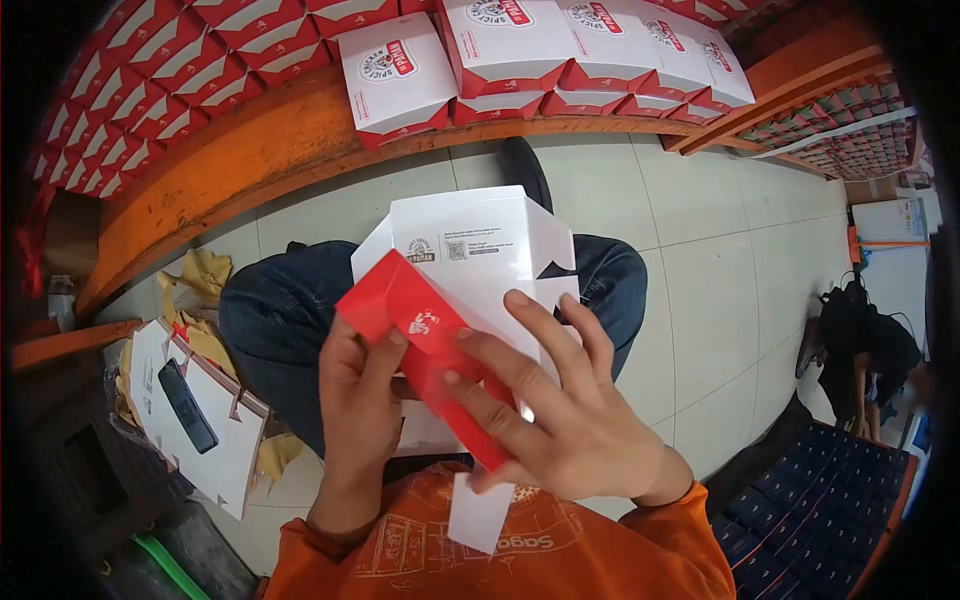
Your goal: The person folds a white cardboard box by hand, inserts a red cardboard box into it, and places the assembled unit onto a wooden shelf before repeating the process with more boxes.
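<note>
A partly folded cardboard food box lies over my lap, its white panel (480, 225) printed with a logo and a QR code. Its red side panel (425, 320) slants toward me and carries a small white figure. My left hand (360, 390) grips the red panel's left edge, thumb on top and fingers behind. On the lower half of that panel press two fingers of my right hand (570, 410); its thumb is at the near end and its other fingers are raised over the white part. A white flap (480, 515) hangs down near my shirt.
Flat white box blanks (190, 470) with a phone (188, 405) on top lie at left, beside torn brown paper (195, 280). Finished red-and-white boxes (510, 45) line an orange wooden shelf (230, 150). A person (855, 350) crouches at right near dark blue stacked items (810, 510).
</note>
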A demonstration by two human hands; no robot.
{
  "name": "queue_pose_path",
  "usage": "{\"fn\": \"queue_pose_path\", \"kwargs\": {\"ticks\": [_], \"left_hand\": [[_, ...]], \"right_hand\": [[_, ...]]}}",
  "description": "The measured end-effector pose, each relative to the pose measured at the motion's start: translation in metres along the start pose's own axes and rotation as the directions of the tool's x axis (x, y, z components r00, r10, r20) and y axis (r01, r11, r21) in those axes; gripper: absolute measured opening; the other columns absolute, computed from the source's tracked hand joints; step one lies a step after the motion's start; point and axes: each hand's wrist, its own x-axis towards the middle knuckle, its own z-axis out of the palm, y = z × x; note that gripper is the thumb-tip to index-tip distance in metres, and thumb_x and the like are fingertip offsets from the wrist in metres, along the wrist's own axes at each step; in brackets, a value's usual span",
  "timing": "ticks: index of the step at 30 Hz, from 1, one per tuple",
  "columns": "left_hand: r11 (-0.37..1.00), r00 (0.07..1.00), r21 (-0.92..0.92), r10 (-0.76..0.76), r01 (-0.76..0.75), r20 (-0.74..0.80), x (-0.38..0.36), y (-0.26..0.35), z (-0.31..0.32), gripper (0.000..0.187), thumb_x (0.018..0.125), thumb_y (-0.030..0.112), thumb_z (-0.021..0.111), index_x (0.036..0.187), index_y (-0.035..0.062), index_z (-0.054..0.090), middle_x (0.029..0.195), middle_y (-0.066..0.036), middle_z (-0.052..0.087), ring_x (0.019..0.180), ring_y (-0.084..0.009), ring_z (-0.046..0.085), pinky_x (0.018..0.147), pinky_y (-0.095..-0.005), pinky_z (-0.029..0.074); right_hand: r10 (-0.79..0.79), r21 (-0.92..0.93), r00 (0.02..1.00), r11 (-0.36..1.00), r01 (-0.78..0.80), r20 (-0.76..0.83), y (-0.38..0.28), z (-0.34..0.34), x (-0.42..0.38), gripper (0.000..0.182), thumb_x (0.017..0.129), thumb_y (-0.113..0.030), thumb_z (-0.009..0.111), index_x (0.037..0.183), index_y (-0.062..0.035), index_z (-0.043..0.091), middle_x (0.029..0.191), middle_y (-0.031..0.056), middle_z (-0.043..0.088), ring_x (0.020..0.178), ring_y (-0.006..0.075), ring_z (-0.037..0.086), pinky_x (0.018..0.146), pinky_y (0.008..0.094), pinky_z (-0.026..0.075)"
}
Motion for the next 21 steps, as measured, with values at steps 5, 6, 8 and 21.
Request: {"fn": "queue_pose_path", "kwargs": {"ticks": [5,6,8,21], "left_hand": [[0.956,0.985,0.256,0.165,-0.146,-0.054,-0.017,0.011,0.009,0.024,0.097,0.004,0.051,0.120,-0.0022,0.050,0.109,-0.012,0.063,0.093,-0.0164,0.066,0.065,-0.0274,0.060],[0.956,0.985,0.257,0.164,-0.145,-0.053,-0.020,0.009,0.007,0.024,0.097,0.004,0.051,0.120,-0.0022,0.050,0.109,-0.012,0.063,0.093,-0.0164,0.066,0.065,-0.0274,0.060],[0.880,0.958,0.383,0.241,-0.282,0.153,-0.025,0.004,0.002,0.022,0.098,0.004,0.051,0.119,-0.0026,0.053,0.107,-0.012,0.063,0.091,-0.0146,0.065,0.071,-0.0260,0.057],[0.950,0.922,0.300,-0.036,-0.088,0.387,0.004,-0.024,-0.013,0.041,0.084,0.003,0.071,0.121,0.0007,0.054,0.111,-0.007,0.063,0.099,-0.0124,0.060,0.084,-0.0301,0.050]], "right_hand": [[-0.030,-0.365,0.990,0.931,-0.022,-0.135,0.000,0.024,0.001,0.048,0.076,-0.050,0.066,0.106,-0.0139,0.073,0.128,0.0101,0.059,0.129,0.0352,0.043,0.105,0.0564,0.028],[-0.101,-0.373,0.974,0.927,0.019,-0.202,0.005,0.029,0.001,0.044,0.075,-0.046,0.068,0.105,-0.0141,0.074,0.126,0.0095,0.061,0.126,0.0341,0.047,0.104,0.0553,0.031],[-0.166,-0.387,0.949,0.921,0.052,-0.267,0.014,0.035,0.001,0.040,0.075,-0.042,0.070,0.103,-0.0142,0.075,0.123,0.0089,0.062,0.124,0.0331,0.050,0.103,0.0542,0.033],[0.268,0.624,0.952,0.772,-0.121,-0.148,0.055,0.047,0.005,0.085,0.048,-0.026,0.098,0.112,-0.0068,0.047,0.111,0.0151,0.055,0.105,0.0247,0.056,0.091,0.0386,0.047]]}}
